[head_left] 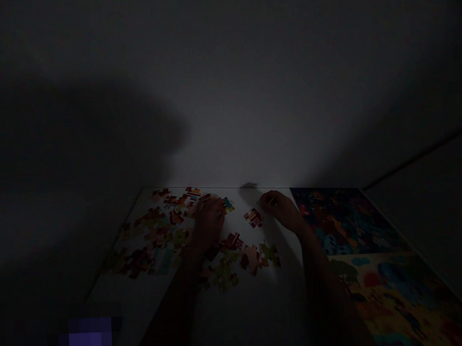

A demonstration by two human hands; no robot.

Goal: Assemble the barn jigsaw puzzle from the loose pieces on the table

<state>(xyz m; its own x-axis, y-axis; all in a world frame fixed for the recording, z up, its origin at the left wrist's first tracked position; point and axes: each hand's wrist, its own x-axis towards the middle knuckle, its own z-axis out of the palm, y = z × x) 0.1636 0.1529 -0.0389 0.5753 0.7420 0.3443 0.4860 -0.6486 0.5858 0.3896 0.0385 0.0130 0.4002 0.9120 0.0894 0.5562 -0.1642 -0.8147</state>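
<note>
The scene is very dim. My left hand (210, 217) rests low among loose jigsaw pieces, its fingers curled downward. A teal and yellow jigsaw piece (228, 205) lies right beside its fingertips; whether the fingers grip anything is hidden. To the right, my right hand (280, 206) is bent at the wrist with thumb and fingers drawn together; what they hold, if anything, is too dark to make out. Just left of it lies a small red and tan cluster of pieces (253, 218) with a white-crossed barn door. Nearer me is another red barn piece (233, 241).
Many mixed pieces (152, 222) spread over the left of the white table (245, 320). Green and pink pieces (251, 258) lie between my forearms. On the right are a dark blue picture (348, 219) and a yellow animal picture (397, 298). A pale wall (228, 117) rises behind.
</note>
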